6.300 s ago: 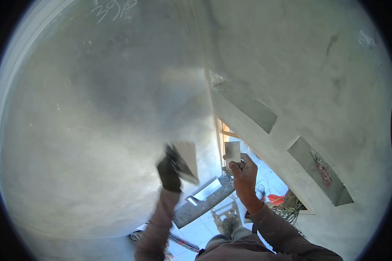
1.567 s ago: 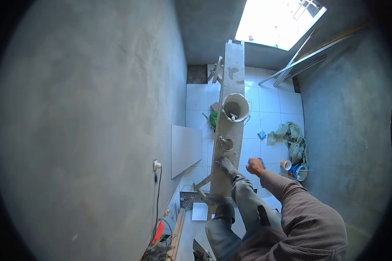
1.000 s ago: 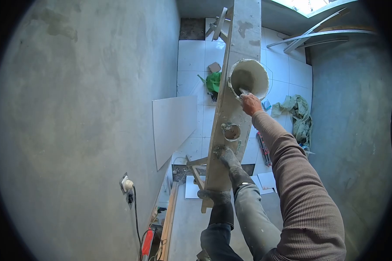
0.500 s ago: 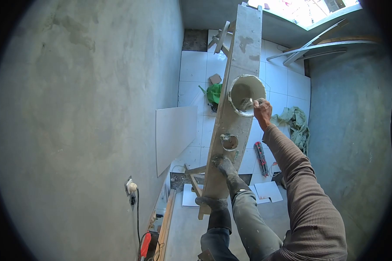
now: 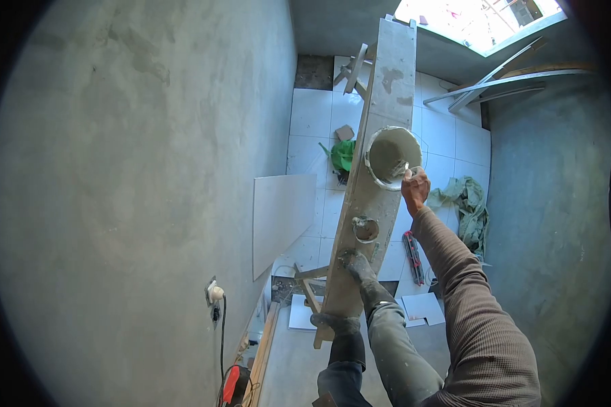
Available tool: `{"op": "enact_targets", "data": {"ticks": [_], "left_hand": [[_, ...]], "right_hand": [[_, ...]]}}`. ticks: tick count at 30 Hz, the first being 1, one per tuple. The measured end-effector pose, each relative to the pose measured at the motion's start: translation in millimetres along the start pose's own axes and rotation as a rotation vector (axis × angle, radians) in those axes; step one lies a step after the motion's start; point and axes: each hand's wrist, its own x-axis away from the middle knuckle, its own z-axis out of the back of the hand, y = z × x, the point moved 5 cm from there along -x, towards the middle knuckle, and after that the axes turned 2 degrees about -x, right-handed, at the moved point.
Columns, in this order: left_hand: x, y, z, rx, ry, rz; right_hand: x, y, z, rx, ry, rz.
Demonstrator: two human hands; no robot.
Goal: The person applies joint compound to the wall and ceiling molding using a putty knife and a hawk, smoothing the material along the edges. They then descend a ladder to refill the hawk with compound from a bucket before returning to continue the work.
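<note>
My right hand (image 5: pixel 415 184) is closed at the near right rim of a white bucket (image 5: pixel 368 160), gripping the handle of a small trowel-like tool (image 5: pixel 399 169). The tool's blade reaches down into the bucket, and its exact shape is hard to make out. Grey wet mix (image 5: pixel 387 154) lies inside. The bucket stands on a narrow raised plank (image 5: pixel 375 193). Nearer to me on the plank is a smaller round container (image 5: pixel 367 230) with a smeared rim. Both my boots are on the plank's near end. My left hand is out of view.
A plastered wall (image 5: pixel 129 203) with a plugged-in socket (image 5: pixel 214 293) rises on the left. A white panel (image 5: pixel 282 220) leans there. On the tiled floor lie a green bag (image 5: pixel 343 154), a red-and-black tool (image 5: pixel 413 258) and crumpled cloth (image 5: pixel 470 207). Metal strips (image 5: pixel 502 85) rest in the far corner.
The view has tilted, so the scene sits slightly lower and further right. My right hand stays at the bucket's rim on the tool, which has shifted slightly inside.
</note>
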Motion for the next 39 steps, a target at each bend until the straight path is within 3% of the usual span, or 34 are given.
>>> {"op": "enact_targets", "data": {"ticks": [2,5,6,8,11,14,15,16,18,19,20,22,24,27,30,31,32,33,34,35,36,37,38,39], "left_hand": [[-2,3,0,-0.068,-0.002,-0.002],[-3,5,2,-0.116,-0.002,-0.006],[-5,7,1,-0.125,-0.005,-0.006],[-7,8,3,-0.134,-0.009,-0.013],[-10,11,3,-0.141,-0.010,-0.017],[-10,11,3,-0.148,-0.012,-0.019],[-11,12,3,-0.151,-0.014,-0.022],[-12,13,3,-0.154,-0.014,-0.021],[-12,13,5,-0.159,-0.017,-0.024],[-12,16,5,-0.161,-0.018,-0.029],[-12,16,5,-0.163,-0.020,-0.029],[-13,15,7,-0.160,-0.019,-0.031],[-15,15,6,-0.164,-0.022,-0.031],[-18,13,10,-0.167,-0.023,-0.027],[-15,16,17,-0.166,-0.022,-0.042],[-13,15,21,-0.174,-0.022,-0.046],[-11,17,24,-0.182,-0.023,-0.056],[-8,19,29,-0.195,-0.023,-0.071],[-2,21,37,-0.203,-0.017,-0.091],[7,23,51,-0.233,-0.008,-0.119],[18,22,61,-0.274,-0.001,-0.138],[33,18,74,-0.352,0.008,-0.176],[50,18,94,-0.401,0.059,-0.222],[68,13,113,-0.455,0.099,-0.248]], "right_hand": [[-5,5,-3,0.036,-0.026,0.008],[-17,28,-23,0.070,-0.366,-0.048],[-25,45,-29,0.069,-0.361,-0.046],[-23,54,-41,0.054,-0.592,0.142],[-9,57,-36,-0.070,-0.639,0.000],[8,68,-48,-0.004,-0.705,0.002],[16,57,-43,0.108,-0.419,0.306],[20,61,-45,0.106,-0.419,0.304],[34,48,-32,0.305,-0.440,0.149],[42,46,-24,0.186,-0.363,-0.069],[49,38,-20,0.183,-0.365,-0.070],[57,29,-2,0.037,-0.145,-0.136],[63,19,7,-0.004,-0.126,-0.133],[70,-4,29,-0.155,0.138,-0.056],[57,17,0,-0.111,0.139,-0.003],[45,45,-28,0.041,-0.049,0.013],[30,101,-80,0.347,-0.150,0.545],[16,129,-114,0.697,-0.423,0.623],[21,82,-54,0.135,-0.097,0.145],[12,107,-68,0.242,-0.050,0.264],[2,142,-86,0.514,-0.174,0.425],[0,137,-72,0.386,-0.267,0.420],[28,55,-91,0.181,-0.376,0.466],[40,44,-70,0.044,-0.464,0.415]]}}
